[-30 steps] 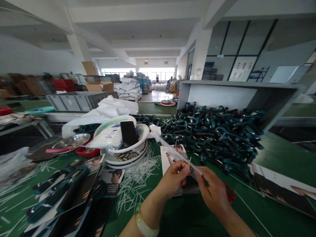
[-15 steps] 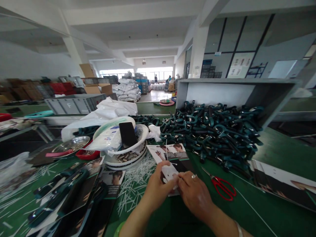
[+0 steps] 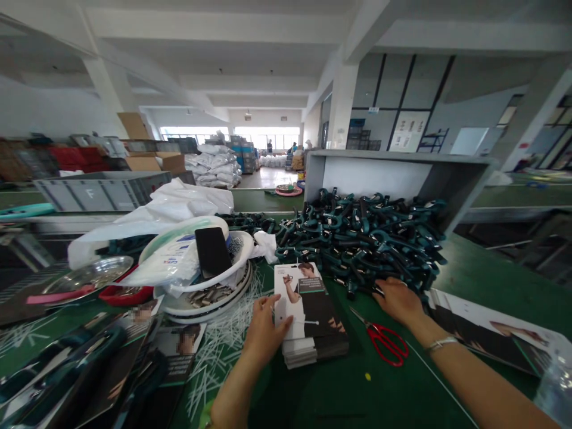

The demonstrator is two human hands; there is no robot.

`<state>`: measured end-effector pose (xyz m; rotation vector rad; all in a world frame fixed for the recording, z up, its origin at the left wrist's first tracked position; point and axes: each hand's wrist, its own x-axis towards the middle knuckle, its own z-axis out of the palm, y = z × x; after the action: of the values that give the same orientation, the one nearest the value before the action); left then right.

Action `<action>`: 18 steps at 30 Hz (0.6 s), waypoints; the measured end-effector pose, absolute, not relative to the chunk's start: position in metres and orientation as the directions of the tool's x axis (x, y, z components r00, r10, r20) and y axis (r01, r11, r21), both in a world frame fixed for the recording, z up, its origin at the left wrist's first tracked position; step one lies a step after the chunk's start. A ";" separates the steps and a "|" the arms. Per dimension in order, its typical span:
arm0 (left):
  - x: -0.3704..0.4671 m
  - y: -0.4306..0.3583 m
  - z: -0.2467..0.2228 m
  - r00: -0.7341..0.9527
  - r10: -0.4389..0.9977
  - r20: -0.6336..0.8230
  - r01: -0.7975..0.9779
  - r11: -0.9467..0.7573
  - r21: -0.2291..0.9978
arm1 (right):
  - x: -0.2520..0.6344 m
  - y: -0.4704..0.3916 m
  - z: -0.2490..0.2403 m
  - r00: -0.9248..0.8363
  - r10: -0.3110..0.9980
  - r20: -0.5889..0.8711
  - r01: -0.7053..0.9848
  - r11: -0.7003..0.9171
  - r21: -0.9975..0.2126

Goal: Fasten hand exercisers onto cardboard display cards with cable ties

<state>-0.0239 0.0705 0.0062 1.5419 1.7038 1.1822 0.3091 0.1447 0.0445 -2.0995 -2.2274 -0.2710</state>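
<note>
A stack of printed cardboard cards (image 3: 319, 345) lies in front of me, with a thin white plastic strip (image 3: 311, 322) on the top card. My left hand (image 3: 263, 328) is at the left edge of the stack, its fingers apart and the thumb over the card. At the front edge of a heap of dark green hand tools (image 3: 353, 238) with black handles, my right hand (image 3: 399, 302) has its fingers curled at one of the tools. Its fingertips are partly hidden. Red-handled scissors (image 3: 388, 344) lie between the stack and my right forearm.
Loose white strips (image 3: 218, 351) are scattered left of the stack. Behind them stand white bowls (image 3: 243, 262) of metal parts, with a phone (image 3: 213, 251) on top. Tools on cards (image 3: 102, 369) lie at left, more cards (image 3: 491, 328) at right. A grey crate (image 3: 397, 158) backs the heap.
Both hands were together over the cards, on a small white piece. They have parted: my right hand has moved right to the tool heap, my left stays beside the stack. The view has shifted.
</note>
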 end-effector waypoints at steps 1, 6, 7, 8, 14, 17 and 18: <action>-0.023 0.071 0.000 -0.199 0.965 0.171 0.477 -0.057 0.877 | 0.303 0.149 0.045 -0.074 0.981 0.179 0.995 0.060 0.084; -0.017 0.069 -0.021 -0.258 0.955 0.144 0.304 -0.061 0.951 | 0.262 0.181 0.046 -0.042 0.986 0.161 0.997 0.032 0.063; -0.016 0.068 -0.022 -0.266 0.956 0.126 0.268 -0.052 0.962 | 0.255 0.188 0.047 -0.032 0.988 0.149 0.998 0.024 0.050; -0.016 0.067 -0.022 -0.261 0.960 0.106 0.232 -0.044 0.972 | 0.249 0.193 0.049 -0.024 0.989 0.144 0.999 0.019 0.035; -0.015 0.064 -0.018 -0.226 0.972 0.065 0.173 -0.026 0.985 | 0.249 0.201 0.084 -0.023 0.975 0.222 0.996 0.043 -0.084; -0.012 0.067 -0.020 -0.237 0.965 0.109 0.205 -0.060 0.977 | 0.262 0.192 0.109 -0.023 0.955 0.297 0.985 0.073 -0.158; -0.012 0.068 -0.021 -0.230 0.965 0.125 0.218 -0.074 0.973 | 0.263 0.188 0.114 -0.008 0.947 0.321 0.973 0.081 -0.215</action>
<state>-0.0117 0.0678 -0.0211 1.3157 1.5018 1.3620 0.2635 0.1880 0.1143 -1.8985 -1.9883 -0.0948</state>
